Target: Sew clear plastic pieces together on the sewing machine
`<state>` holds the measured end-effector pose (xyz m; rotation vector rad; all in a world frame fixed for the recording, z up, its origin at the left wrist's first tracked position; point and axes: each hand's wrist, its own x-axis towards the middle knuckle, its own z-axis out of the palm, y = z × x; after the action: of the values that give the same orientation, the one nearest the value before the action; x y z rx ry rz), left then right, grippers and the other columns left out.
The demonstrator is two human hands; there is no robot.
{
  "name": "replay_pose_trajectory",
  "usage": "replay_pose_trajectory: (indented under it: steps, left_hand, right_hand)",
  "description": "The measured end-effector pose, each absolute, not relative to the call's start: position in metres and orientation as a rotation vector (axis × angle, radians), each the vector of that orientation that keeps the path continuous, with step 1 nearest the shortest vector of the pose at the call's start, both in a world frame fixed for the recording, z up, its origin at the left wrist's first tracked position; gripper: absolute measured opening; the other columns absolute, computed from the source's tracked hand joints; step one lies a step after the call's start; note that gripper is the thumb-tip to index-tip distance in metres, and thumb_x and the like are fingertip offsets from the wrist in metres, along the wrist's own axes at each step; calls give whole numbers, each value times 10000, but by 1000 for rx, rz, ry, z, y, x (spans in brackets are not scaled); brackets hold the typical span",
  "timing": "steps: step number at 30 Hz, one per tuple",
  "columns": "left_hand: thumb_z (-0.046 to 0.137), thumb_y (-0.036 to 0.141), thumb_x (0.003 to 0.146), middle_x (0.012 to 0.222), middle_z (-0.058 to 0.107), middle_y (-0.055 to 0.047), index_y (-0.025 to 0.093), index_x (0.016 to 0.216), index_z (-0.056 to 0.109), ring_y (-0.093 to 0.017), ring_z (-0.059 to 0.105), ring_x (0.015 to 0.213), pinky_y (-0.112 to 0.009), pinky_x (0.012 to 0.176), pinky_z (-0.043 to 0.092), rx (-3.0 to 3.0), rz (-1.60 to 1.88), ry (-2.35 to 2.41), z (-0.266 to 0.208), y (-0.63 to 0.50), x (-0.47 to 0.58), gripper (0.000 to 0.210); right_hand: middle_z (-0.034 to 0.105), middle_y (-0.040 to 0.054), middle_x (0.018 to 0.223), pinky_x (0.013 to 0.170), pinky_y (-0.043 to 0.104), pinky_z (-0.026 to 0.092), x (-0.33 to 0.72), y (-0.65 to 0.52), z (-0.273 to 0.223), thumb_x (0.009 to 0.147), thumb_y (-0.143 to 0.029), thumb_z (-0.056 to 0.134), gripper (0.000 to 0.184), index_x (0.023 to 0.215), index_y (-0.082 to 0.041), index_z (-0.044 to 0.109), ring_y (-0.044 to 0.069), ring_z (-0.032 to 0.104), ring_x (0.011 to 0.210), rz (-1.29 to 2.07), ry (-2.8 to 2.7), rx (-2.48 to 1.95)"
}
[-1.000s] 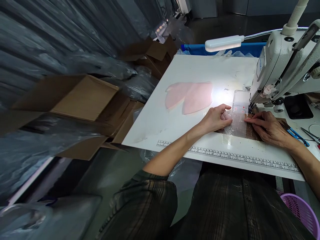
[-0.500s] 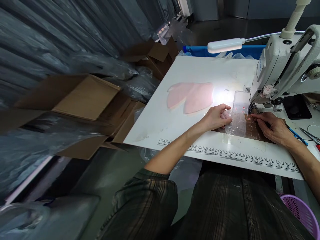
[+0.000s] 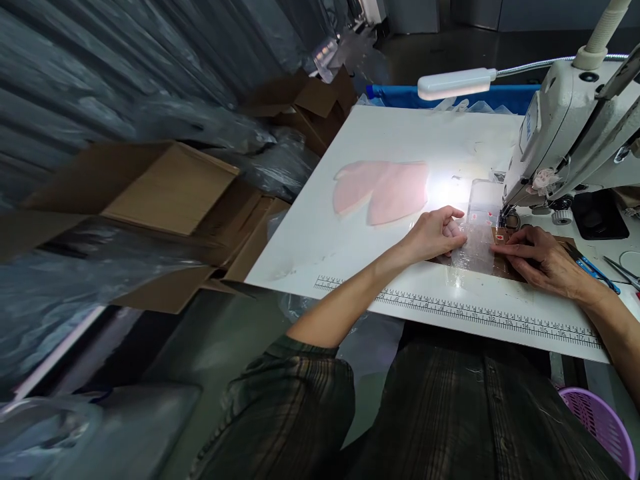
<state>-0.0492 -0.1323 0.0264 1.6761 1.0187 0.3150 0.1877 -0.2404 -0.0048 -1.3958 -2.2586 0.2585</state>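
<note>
Our left hand [image 3: 436, 233], loosely curled, and right hand [image 3: 543, 260], fingers extended, flank the clear plastic [image 3: 473, 253] by the sewing machine [image 3: 543, 143]; any grip, we cannot tell; white tabletop [image 3: 300, 250] spreads leftward to its edge

Clear plastic sheet [image 3: 474, 252], flat on tabletop [image 3: 300, 250]

Brown pc. [image 3: 502, 268] part-hid by R hand [image 3: 543, 262], sewing mach. [image 3: 550, 127] edge-cropped.

A sewing workshop: a white sewing machine [image 3: 537, 147] stands on a white worktable [image 3: 310, 257] marked with a ruler scale [image 3: 450, 309], lit by a lamp [image 3: 456, 84]. Flat pink pieces [image 3: 397, 193] lie there; open cardboard boxes [image 3: 173, 190] and crumpled plastic [image 3: 280, 167] sit alongside.
</note>
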Motion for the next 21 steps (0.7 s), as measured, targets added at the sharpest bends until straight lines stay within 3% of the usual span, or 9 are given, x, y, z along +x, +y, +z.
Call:
replay_pose_trajectory:
  steps: [5,8,14,18,21]
  left_hand:
    - [693,108,840,841,683,-36,102,1309,544,-78,575,534,-229,453,516,1690,308,1019,24,-131,-50,492]
    - [725,218,858,810,677,-17,115,1293,556,-78,579,555,-223,506,515,1769,341,967,14,-126,-54,478]
    - [569,391,982,1014,680,-85,167,1044,689,-141,609,732,-250,534,457,2648,884,764,-6,-111,-52,261]
    - [404,290,1052,1057,716,-101,150,1035,697,-185,638,858,-327,700,516,3094,784,179,-8,-108,-39,326]
    - [360,306,1065,1151,712,-127,123,1125,679,-207,637,906,-354,763,504,3213,582,69,-8,-107,-32,373]
  right_hand:
    - [628,119,1053,814,434,533,186,-241,-6,978,-283,477,359,1191,-310,765,250,609,951,164,-2328,-1387]
    - [625,129,1056,801,435,525,185,-242,-7,981,-278,480,348,1161,-292,778,258,604,950,127,-2336,-1399]
    - [621,117,1046,801,405,518,184,-243,-13,977,-240,505,330,1160,-290,775,240,606,948,48,-2318,-1346]
    - [619,116,1058,815,415,525,184,-244,-15,978,-244,509,327,1171,-287,770,238,604,955,26,-2311,-1345]
    - [622,121,1064,821,425,530,183,-245,-14,982,-251,500,330,1170,-277,771,244,605,965,17,-2309,-1352]
